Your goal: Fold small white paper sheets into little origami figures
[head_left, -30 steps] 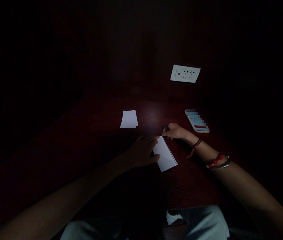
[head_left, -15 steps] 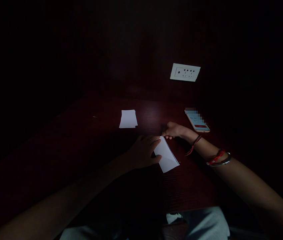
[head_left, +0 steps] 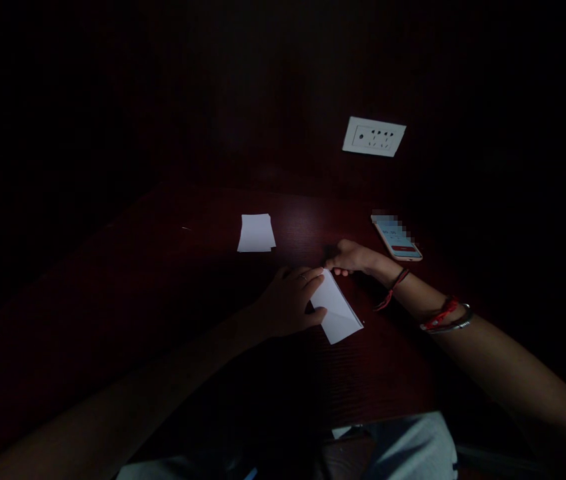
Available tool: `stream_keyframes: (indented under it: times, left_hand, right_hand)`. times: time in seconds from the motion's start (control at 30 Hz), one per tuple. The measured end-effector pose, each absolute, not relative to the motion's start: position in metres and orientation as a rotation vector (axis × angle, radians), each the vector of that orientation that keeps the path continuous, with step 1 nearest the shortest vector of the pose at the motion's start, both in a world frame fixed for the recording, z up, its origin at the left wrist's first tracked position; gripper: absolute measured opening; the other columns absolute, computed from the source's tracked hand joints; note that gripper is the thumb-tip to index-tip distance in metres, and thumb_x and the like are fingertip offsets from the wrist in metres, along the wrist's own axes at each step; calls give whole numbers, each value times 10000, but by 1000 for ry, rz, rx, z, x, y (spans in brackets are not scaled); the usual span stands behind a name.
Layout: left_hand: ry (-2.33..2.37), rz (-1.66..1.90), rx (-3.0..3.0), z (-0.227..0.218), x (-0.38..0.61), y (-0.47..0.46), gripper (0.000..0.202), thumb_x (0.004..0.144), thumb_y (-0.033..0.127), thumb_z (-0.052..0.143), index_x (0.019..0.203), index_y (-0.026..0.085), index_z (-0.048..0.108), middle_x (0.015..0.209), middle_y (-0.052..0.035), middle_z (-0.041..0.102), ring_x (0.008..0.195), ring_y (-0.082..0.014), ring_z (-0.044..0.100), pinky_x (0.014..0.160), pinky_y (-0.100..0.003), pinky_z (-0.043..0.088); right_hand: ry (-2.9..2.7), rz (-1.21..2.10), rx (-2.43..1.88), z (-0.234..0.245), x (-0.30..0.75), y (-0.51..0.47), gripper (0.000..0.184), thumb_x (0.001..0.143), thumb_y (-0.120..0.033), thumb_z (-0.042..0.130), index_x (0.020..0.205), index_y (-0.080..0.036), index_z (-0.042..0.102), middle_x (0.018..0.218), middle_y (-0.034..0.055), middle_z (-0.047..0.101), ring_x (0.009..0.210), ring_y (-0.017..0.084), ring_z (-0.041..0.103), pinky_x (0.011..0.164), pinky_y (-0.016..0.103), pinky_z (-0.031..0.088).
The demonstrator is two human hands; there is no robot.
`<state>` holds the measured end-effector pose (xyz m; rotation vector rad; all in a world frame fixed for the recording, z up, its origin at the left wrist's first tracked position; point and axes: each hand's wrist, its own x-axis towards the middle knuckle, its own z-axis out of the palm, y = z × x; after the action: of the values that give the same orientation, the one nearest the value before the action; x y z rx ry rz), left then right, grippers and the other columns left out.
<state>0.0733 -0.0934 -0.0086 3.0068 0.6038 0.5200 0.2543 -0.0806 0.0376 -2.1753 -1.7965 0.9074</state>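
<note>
A folded white paper [head_left: 337, 310] lies on the dark wooden table [head_left: 373, 373] in front of me. My left hand [head_left: 287, 301] lies flat on the paper's left part, fingers stretched out and pressing it down. My right hand [head_left: 351, 257] pinches the paper's far corner with curled fingers. Red thread bands and a metal bangle [head_left: 445, 318] sit on my right wrist.
A second small white paper [head_left: 255, 233] lies further back on the table. A phone [head_left: 397, 239] with a lit screen rests at the right. A white wall socket [head_left: 373, 137] is on the dark panel behind. The surroundings are very dark.
Both hands have stayed on the folded paper with only slight shifts. The view has tilted a little.
</note>
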Motion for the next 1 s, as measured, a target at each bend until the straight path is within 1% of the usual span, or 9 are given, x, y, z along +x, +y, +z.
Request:
stream_keyframes:
  times: [0.3,0.43,0.53,0.6,0.73,0.8,0.9,1.0]
  left_hand:
    - [619,540,3001,-9,73,-94,537,771,423,411,1222,134,372,1287,-89,384,1130,-248,346,894,-416,271]
    - [621,553,2997,-9,73,-94,528,768,417,410,1214,136,382,1282,-91,389,1116,-252,358,893,-418,272]
    - [624,558,2994,-10,74,-94,525,768,407,419,1213,133,383,1282,-90,390,1117,-249,357,895,-414,271]
    - [628,561,2993,-10,74,-95,524,767,405,426,1209,125,386,1281,-92,391,1116,-248,357,894,-411,273]
    - [627,569,2994,-11,73,-95,521,771,408,419,1206,123,388,1283,-96,387,1117,-251,355,898,-414,267]
    - [619,570,2995,-11,73,-94,524,774,412,408,1212,125,381,1283,-98,386,1119,-255,351,895,-416,269]
    - [614,565,2996,-12,73,-94,522,780,413,397,1216,128,375,1281,-98,386,1122,-254,350,897,-414,268]
    - [619,566,2992,-12,73,-94,520,778,413,404,1213,129,378,1280,-95,387,1126,-250,349,904,-412,262]
  right_hand:
    - [-1748,790,-2202,35,249,-86,179,677,-189,515,515,-120,544,445,-2,506,395,58,436,408,181,329]
    - [-1717,718,-2241,35,247,-89,205,672,-217,521,492,-119,543,402,-1,487,381,69,434,409,195,323]
    - [-1708,695,-2229,30,250,-89,215,675,-250,529,509,-116,553,409,2,496,381,71,444,416,196,335]
    - [-1711,705,-2203,27,253,-90,217,683,-263,529,529,-114,561,420,2,505,377,67,446,414,192,340]
    - [-1724,777,-2134,25,257,-91,186,713,-242,518,589,-115,573,500,6,551,385,49,459,417,174,362]
    - [-1728,827,-2110,26,257,-92,213,734,-270,506,603,-115,571,526,13,564,388,48,463,406,172,368]
    - [-1732,861,-2107,28,256,-92,259,744,-312,502,598,-110,570,513,23,558,388,56,461,390,178,367]
    - [-1747,850,-2120,29,256,-92,204,719,-259,530,593,-106,579,501,19,551,404,58,466,407,176,368]
